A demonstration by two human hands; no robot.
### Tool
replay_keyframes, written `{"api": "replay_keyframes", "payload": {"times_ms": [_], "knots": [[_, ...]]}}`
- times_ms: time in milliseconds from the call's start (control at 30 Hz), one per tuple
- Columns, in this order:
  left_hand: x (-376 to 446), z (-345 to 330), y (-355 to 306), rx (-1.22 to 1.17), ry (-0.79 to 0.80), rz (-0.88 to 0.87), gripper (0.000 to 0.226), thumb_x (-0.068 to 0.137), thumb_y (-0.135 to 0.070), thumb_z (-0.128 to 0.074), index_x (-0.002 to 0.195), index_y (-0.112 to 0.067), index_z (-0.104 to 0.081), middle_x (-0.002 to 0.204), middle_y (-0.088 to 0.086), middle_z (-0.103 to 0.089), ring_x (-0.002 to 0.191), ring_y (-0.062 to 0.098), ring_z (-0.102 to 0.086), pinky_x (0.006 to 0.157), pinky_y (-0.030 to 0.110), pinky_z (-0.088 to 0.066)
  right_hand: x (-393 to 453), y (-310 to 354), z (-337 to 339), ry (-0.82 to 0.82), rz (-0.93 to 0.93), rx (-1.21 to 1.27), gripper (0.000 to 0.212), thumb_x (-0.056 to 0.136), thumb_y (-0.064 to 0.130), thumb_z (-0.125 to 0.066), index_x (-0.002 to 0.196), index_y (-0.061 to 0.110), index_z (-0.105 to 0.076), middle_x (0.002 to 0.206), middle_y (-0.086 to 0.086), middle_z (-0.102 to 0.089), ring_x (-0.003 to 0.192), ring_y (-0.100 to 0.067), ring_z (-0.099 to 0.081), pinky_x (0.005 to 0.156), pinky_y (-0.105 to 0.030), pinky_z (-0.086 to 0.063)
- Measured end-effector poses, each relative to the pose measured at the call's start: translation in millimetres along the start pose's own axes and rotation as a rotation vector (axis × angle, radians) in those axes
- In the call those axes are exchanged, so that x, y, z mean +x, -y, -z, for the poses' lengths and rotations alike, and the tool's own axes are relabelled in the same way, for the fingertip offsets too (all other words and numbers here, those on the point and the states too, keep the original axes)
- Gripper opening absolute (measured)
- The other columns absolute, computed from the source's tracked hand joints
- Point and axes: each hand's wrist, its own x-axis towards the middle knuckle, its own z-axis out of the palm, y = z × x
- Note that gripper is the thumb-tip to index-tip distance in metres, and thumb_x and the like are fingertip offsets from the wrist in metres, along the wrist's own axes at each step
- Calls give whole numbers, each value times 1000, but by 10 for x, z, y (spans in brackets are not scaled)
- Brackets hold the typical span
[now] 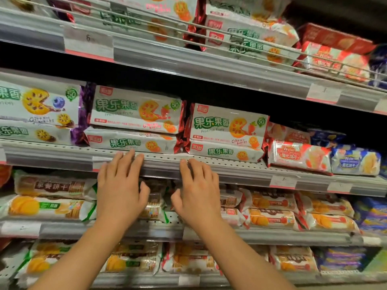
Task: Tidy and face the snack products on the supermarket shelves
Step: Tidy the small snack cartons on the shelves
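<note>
Both of our hands were raised toward the middle shelf edge (209, 166), fingers straight and spread, grasping nothing. Our left hand (120, 187) had its fingertips at the shelf lip just below the left strawberry stack; our right hand (196, 195) sat beside it to the right, fingertips at the same lip. We could not tell whether the fingers actually pressed the rail or only hovered in front of it.

The task's things were the snack packs on that shelf. The left strawberry stack (134, 122), two packs high, sat crooked: the top pack was tilted and rode back from the bottom one. The right strawberry stack (227, 132) stood just beside it and looked squarer, though set back from the lip. Blueberry packs (39, 109) lay far left, wafer packs (299, 155) to the right, and blue wafer packs (356, 161) further right.

Handling, as we judged it: thin film wrappers, light, slippery and crinkly, with brittle biscuits inside, so no squeezing. The pleated foil ends were poor holds. Better to lay flat palms on the long sides, or thumb on top and fingers under the front edge, and slide the whole stack forward to the lip. The top pack would likely skate off the lower one if pushed alone, so square them together. Facing here looked not yet done.
</note>
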Motion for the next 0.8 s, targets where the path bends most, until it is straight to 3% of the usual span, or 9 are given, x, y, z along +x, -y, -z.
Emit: {"api": "replay_keyframes", "payload": {"times_ms": [133,233,367,433,533,633,733,800], "knots": [[103,-2,-48,16,-124,39,52,82,-27,-54,130,-10,-64,132,13,-62,125,39,-50,111,58,-32,-38,-1,-163,-69,5,-11,79,75,35,-63,148,10,-46,146,-13,-47,136,-33,-40,113,-52,-36],[186,16,-46,52,-115,22,46,80,-25,-57,123,-11,-68,123,11,-65,112,39,-55,108,58,-37,-38,35,-216,-93,-17,23,80,74,34,-65,147,7,-48,145,-18,-48,137,-37,-40,115,-55,-32],[239,168,-61,67,37,6,50,80,-26,-55,126,-9,-65,125,14,-62,117,39,-53,108,61,-36,11,69,-59,39,-54,82,81,73,30,-62,148,2,-47,147,-22,-47,140,-40,-38,116,-58,-30],[258,287,-101,71,114,37,54,78,-24,-59,129,-9,-64,129,15,-61,123,38,-48,110,60,-35,58,120,117,208,-81,141,84,74,36,-58,150,3,-44,150,-21,-44,142,-39,-36,115,-56,-33],[369,500,-160,50,282,83,63,72,-21,-70,133,-9,-62,133,15,-61,128,37,-49,109,59,-39,255,160,594,374,-164,370,83,82,46,-56,155,12,-34,155,-12,-38,146,-31,-32,115,-52,-38],[490,725,-192,85,572,112,73,74,-36,-73,141,-14,-55,145,12,-56,135,35,-48,109,59,-40,676,289,1341,221,21,552,77,84,22,-65,154,7,-36,159,-12,-35,150,-30,-29,120,-50,-31],[738,964,-163,63,883,123,70,90,-50,-52,153,-25,-36,161,4,-36,149,28,-31,116,55,-32,1252,512,1990,71,145,410,80,76,13,-65,152,6,-42,160,-14,-37,152,-31,-27,122,-50,-27],[1073,1232,-87,26,1029,109,65,89,-49,-51,149,-30,-37,154,0,-43,142,25,-38,110,52,-40,1601,606,2216,32,128,276,80,74,14,-60,151,5,-44,160,-16,-37,152,-33,-29,120,-55,-29]]}}
